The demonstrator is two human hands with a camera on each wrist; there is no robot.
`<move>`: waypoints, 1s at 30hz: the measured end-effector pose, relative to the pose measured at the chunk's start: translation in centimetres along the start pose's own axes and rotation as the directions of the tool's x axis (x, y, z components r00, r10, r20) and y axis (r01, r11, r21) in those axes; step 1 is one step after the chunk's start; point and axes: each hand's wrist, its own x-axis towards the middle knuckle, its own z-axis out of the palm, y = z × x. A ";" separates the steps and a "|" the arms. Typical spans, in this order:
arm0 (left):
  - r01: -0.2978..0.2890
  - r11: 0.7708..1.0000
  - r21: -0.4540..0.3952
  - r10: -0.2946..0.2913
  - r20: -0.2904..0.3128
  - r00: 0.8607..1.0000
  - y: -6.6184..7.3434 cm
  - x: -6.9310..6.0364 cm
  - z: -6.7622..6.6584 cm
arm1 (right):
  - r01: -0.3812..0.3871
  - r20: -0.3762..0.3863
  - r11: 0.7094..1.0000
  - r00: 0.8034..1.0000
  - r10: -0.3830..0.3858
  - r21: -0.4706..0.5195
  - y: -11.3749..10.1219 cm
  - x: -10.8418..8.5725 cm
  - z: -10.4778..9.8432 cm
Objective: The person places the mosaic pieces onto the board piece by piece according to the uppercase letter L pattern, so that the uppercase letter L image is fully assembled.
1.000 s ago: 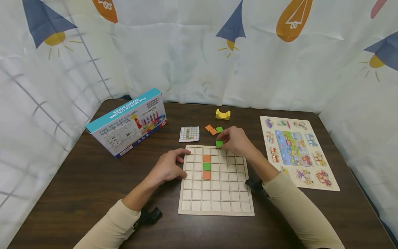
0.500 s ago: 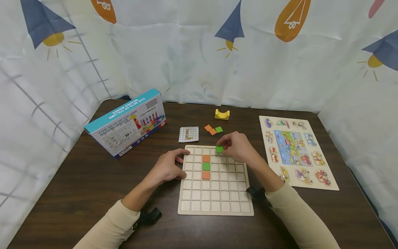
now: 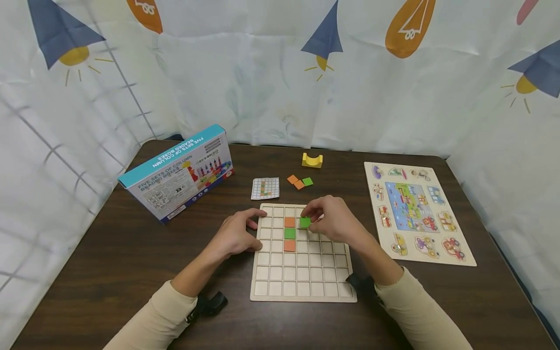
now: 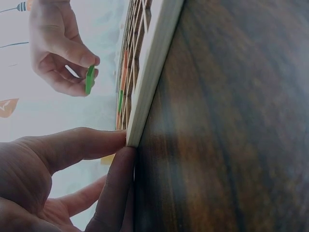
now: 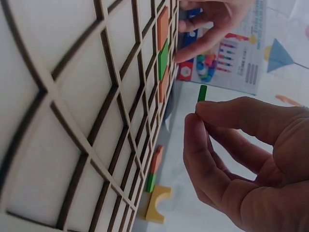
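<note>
In the head view, my left hand (image 3: 236, 233) touches the left side of a pale wooden grid board (image 3: 302, 277), thumb on the edge and index finger at the far corner. My right hand (image 3: 334, 218) pinches a green square tile (image 3: 305, 222) by its edge, above the board's far rows. The right wrist view shows that green tile (image 5: 203, 93) upright between thumb and fingertips, apart from the board. An orange tile (image 3: 289, 222), a green tile (image 3: 289, 234) and another orange tile (image 3: 289, 246) lie in one column of the grid.
Behind the board lie two orange tiles (image 3: 299, 184), a green tile (image 3: 307, 182) and a pattern card (image 3: 265, 188). Farther back is a yellow arch block (image 3: 312, 161). A large box (image 3: 183, 177) stands left and a picture puzzle (image 3: 417, 214) lies right on the dark table (image 3: 87, 282).
My right hand has carried the green tile from the board's far edge toward me, over the far rows. My left hand has stayed at the board's left side.
</note>
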 end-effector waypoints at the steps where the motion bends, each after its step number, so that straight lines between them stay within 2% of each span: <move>1: 0.001 1.000 -0.001 -0.001 0.000 1.000 0.0 0.0 0.0 | -0.002 0.003 1.000 1.000 0.002 -0.002 -0.1 -0.1 0.1; 13: -0.002 1.000 0.009 0.002 -0.010 1.000 0.0 0.0 0.0 | 0.046 0.030 0.999 0.998 -0.047 0.027 -0.7 -1.3 1.2; 21: 0.016 1.000 -0.014 -0.016 0.005 1.000 0.2 0.0 0.0 | 0.033 0.076 0.999 0.996 -0.035 0.035 -1.2 -1.8 2.2; 30: 0.002 1.000 -0.008 -0.002 0.002 1.000 0.1 0.0 0.0 | 0.064 0.100 0.998 0.993 -0.067 0.027 -1.6 -2.0 3.5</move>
